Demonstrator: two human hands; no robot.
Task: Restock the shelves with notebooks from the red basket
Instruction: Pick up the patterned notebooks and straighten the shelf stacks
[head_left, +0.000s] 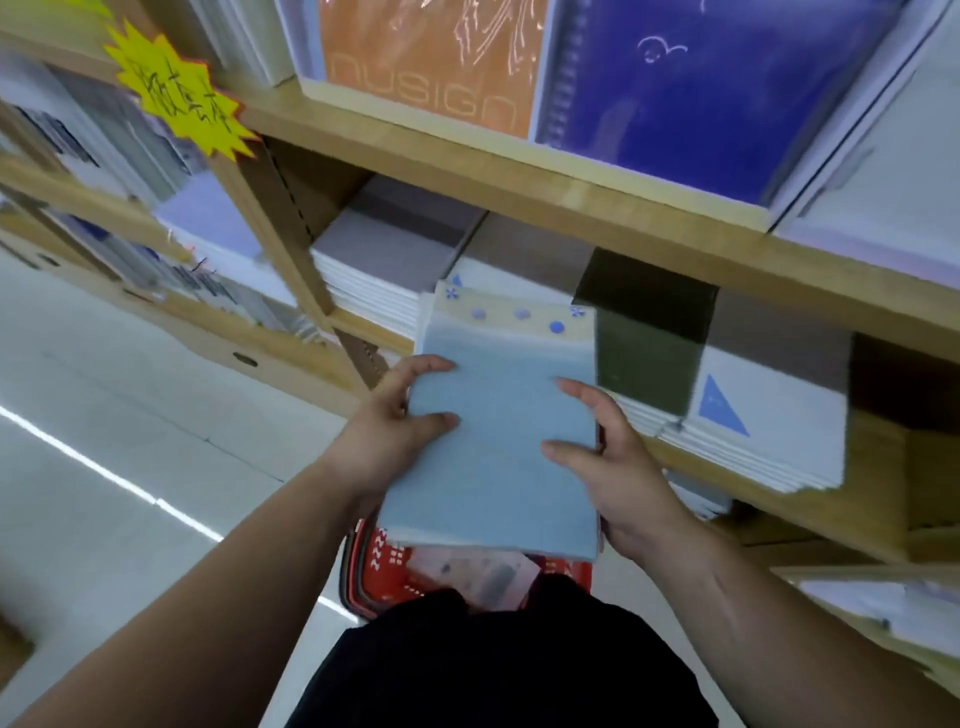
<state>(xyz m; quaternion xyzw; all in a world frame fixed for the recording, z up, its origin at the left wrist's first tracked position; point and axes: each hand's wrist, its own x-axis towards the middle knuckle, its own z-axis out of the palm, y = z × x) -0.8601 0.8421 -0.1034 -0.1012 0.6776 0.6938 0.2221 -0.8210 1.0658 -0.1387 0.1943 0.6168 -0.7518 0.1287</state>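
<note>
I hold the blue notebook stack (493, 452) with left hand (395, 436) and right hand (608, 467) curled round its edges, above the red basket (374, 566); next: slide it forward onto the shelf pile (514, 317) just ahead.

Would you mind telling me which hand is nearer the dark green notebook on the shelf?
Right. The right hand grips the blue notebooks just below the green notebook; the left hand holds their opposite edge, farther left.

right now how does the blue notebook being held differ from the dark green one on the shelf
The blue notebook is pale; the dark green notebook is far darker. Left hand and right hand grip the blue notebook off the shelf; the dark green notebook lies on a white stack. Both covers look plain.
</note>
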